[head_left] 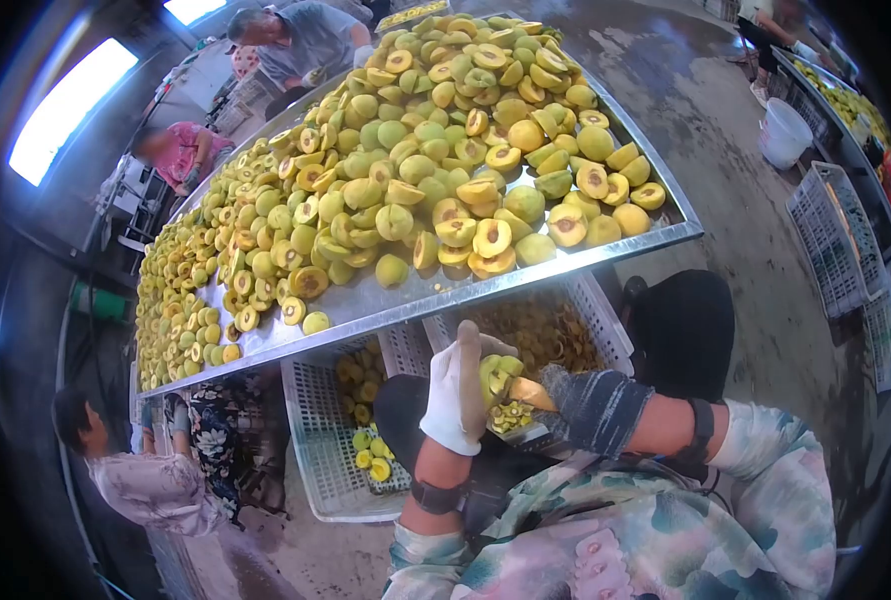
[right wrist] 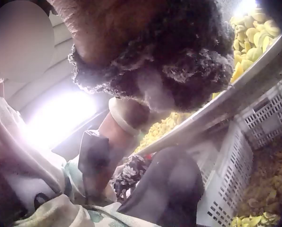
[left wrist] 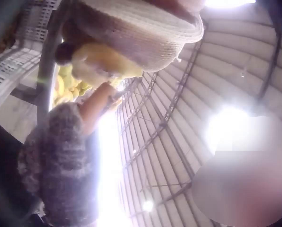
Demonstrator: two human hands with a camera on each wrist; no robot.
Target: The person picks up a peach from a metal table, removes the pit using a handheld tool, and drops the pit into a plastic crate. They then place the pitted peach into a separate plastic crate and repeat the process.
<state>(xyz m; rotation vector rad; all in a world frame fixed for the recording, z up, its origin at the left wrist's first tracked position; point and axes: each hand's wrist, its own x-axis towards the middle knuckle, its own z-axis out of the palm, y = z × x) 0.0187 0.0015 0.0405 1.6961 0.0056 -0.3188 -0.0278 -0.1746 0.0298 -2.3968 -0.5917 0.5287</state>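
Working below the big metal table [head_left: 680,228], I have the fruit [head_left: 493,378] between my hands, above the crates [head_left: 310,468]. My left hand [head_left: 455,390] grips it with the fingers bent round its side, closed only to its width. My right hand [head_left: 600,410] seems closed on a slim tool [left wrist: 127,89], though the glove hides most of that grip. I judge the fruit light and fairly firm, its cut flesh wet, slippery and easily bruised; I'd hold it by the rounded skin, fingertips clear of the tool.
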